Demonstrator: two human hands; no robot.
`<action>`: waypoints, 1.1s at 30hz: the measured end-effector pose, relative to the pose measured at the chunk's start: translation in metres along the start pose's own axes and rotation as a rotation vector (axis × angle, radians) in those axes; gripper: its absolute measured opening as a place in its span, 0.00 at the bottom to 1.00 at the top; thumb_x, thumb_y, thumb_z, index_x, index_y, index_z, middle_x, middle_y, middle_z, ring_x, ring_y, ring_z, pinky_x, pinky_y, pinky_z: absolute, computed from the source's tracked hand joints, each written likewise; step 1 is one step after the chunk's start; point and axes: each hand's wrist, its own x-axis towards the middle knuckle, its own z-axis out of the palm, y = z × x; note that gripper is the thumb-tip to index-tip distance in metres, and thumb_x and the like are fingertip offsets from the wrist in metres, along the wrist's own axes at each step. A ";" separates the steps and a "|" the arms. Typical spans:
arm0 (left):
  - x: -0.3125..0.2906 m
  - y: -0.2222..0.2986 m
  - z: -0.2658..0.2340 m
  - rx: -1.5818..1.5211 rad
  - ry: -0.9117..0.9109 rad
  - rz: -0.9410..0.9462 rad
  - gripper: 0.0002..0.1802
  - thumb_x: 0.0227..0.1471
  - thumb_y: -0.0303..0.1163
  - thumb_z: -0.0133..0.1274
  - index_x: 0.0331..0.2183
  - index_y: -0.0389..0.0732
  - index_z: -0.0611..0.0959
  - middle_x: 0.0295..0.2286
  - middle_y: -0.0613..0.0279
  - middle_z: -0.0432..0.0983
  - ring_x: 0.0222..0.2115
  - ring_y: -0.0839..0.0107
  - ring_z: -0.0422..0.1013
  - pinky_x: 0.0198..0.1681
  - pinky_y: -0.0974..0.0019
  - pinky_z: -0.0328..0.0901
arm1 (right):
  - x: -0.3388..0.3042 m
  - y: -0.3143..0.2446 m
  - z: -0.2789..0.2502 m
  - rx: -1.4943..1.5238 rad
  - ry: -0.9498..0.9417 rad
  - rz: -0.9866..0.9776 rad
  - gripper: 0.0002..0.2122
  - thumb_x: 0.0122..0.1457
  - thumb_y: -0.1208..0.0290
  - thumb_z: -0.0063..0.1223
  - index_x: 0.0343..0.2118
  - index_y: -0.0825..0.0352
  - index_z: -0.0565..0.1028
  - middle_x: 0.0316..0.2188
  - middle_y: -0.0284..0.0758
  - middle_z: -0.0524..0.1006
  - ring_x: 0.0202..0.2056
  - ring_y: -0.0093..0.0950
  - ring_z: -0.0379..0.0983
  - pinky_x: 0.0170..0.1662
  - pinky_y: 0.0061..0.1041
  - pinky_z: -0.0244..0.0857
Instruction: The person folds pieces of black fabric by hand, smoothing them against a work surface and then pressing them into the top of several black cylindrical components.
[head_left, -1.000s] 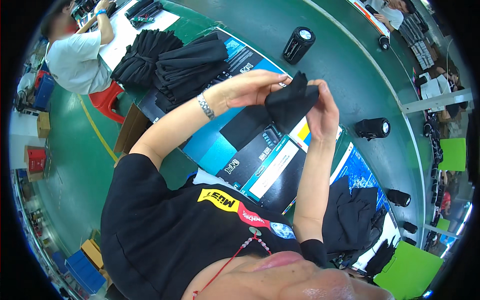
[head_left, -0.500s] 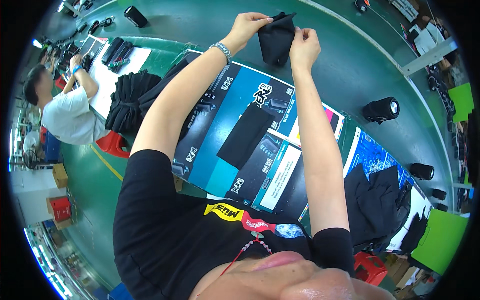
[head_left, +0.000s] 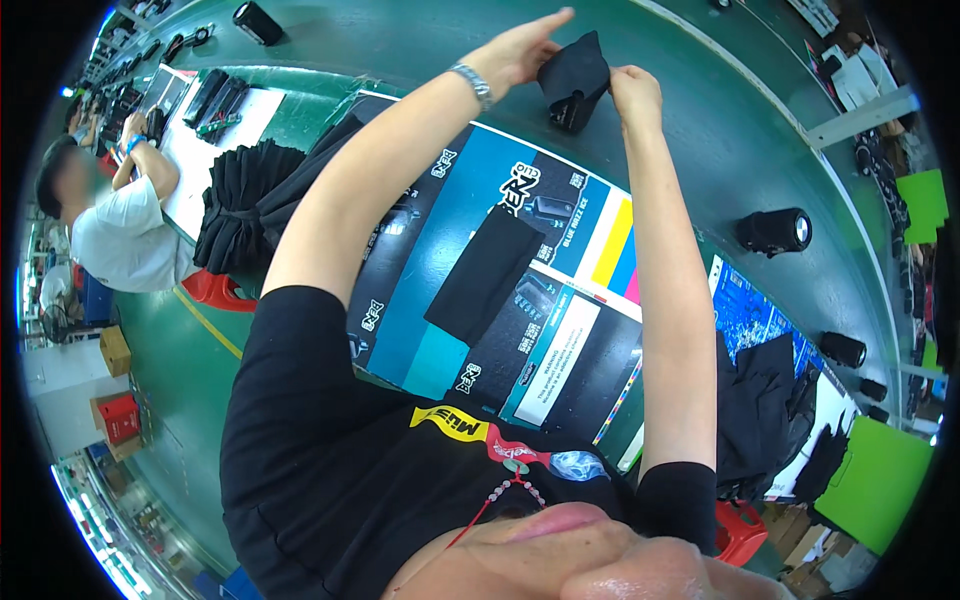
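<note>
Over the green surface at the far side is a black cloth bag [head_left: 578, 68]. A darker, rounded object [head_left: 570, 113] shows at its lower end; it resembles the black cylindrical speakers nearby, though most of it is covered. My right hand [head_left: 637, 98] is closed on the bag's right edge. On the other side, my left hand [head_left: 515, 55] has its index finger stretched out past the cloth, other fingers partly hidden near the bag's left edge. Nearer to me, a flat black cloth bag [head_left: 485, 275] lies on a printed sheet [head_left: 425, 310].
A pile of black cloth bags [head_left: 765, 405] lies to the right, and a tied black bundle [head_left: 250, 205] to the left. Black cylindrical speakers [head_left: 775, 232] stand along the green surface [head_left: 690, 150]. A co-worker [head_left: 130, 235] sits at the left near a red stool [head_left: 215, 290].
Both hands and the bag have shifted slightly right. My left hand's pinch on the bag's top has loosened and its fingers have spread. The rounded object now shows at the bag's lower end.
</note>
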 end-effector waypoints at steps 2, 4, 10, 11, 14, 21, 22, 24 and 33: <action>-0.013 -0.005 0.036 0.099 -0.095 0.064 0.15 0.51 0.42 0.56 0.32 0.40 0.79 0.27 0.63 0.78 0.24 0.73 0.75 0.26 0.71 0.70 | 0.006 0.010 -0.004 -0.003 0.014 -0.032 0.12 0.50 0.60 0.53 0.28 0.65 0.80 0.28 0.41 0.79 0.33 0.37 0.76 0.40 0.34 0.66; 0.007 -0.017 0.046 0.092 -0.055 0.101 0.12 0.52 0.40 0.54 0.31 0.40 0.79 0.25 0.64 0.78 0.20 0.75 0.74 0.25 0.71 0.70 | 0.016 0.021 -0.014 -0.081 -0.014 -0.034 0.14 0.50 0.60 0.53 0.29 0.68 0.80 0.29 0.43 0.79 0.33 0.37 0.76 0.40 0.33 0.66; 0.013 -0.027 0.043 0.073 -0.014 0.128 0.11 0.52 0.38 0.53 0.30 0.38 0.80 0.26 0.63 0.78 0.24 0.76 0.75 0.28 0.70 0.70 | -0.011 0.021 -0.015 0.267 0.039 0.094 0.13 0.54 0.65 0.53 0.26 0.73 0.78 0.20 0.36 0.75 0.26 0.24 0.69 0.32 0.25 0.61; 0.020 -0.033 0.032 0.030 -0.146 0.188 0.12 0.54 0.37 0.50 0.30 0.38 0.80 0.26 0.62 0.79 0.26 0.76 0.75 0.31 0.69 0.70 | -0.009 0.021 -0.014 0.295 0.004 0.046 0.13 0.54 0.65 0.53 0.26 0.73 0.78 0.21 0.37 0.76 0.26 0.25 0.70 0.32 0.26 0.61; 0.007 -0.047 0.040 0.003 0.029 0.131 0.13 0.56 0.34 0.44 0.32 0.38 0.81 0.30 0.61 0.79 0.27 0.74 0.75 0.34 0.68 0.71 | -0.007 0.034 -0.015 0.265 0.003 -0.026 0.13 0.54 0.66 0.51 0.27 0.75 0.78 0.23 0.42 0.77 0.27 0.33 0.72 0.36 0.30 0.63; 0.026 -0.088 0.036 0.234 0.054 0.337 0.10 0.48 0.32 0.57 0.29 0.33 0.83 0.31 0.54 0.79 0.30 0.67 0.75 0.35 0.70 0.69 | -0.015 0.084 -0.014 -0.096 0.023 0.015 0.11 0.50 0.68 0.48 0.26 0.70 0.79 0.28 0.46 0.79 0.33 0.42 0.76 0.40 0.34 0.67; 0.032 -0.098 0.032 0.239 0.052 0.325 0.10 0.48 0.32 0.57 0.29 0.33 0.83 0.31 0.54 0.79 0.30 0.67 0.75 0.35 0.70 0.69 | -0.019 0.086 -0.016 -0.115 0.038 -0.033 0.11 0.49 0.67 0.48 0.26 0.68 0.80 0.29 0.46 0.79 0.34 0.43 0.76 0.40 0.35 0.67; 0.053 -0.106 0.015 0.445 -0.023 0.799 0.20 0.56 0.42 0.47 0.33 0.33 0.81 0.32 0.47 0.79 0.32 0.59 0.75 0.39 0.64 0.70 | -0.019 0.080 -0.018 -0.184 0.021 -0.057 0.11 0.50 0.64 0.50 0.24 0.65 0.80 0.29 0.41 0.80 0.34 0.42 0.76 0.40 0.35 0.68; 0.060 -0.083 0.046 -0.171 0.158 0.701 0.18 0.55 0.43 0.52 0.32 0.36 0.82 0.31 0.64 0.79 0.33 0.72 0.74 0.36 0.68 0.67 | -0.009 0.073 -0.031 -0.331 0.026 0.174 0.15 0.46 0.61 0.51 0.35 0.60 0.81 0.38 0.41 0.79 0.43 0.40 0.75 0.46 0.34 0.67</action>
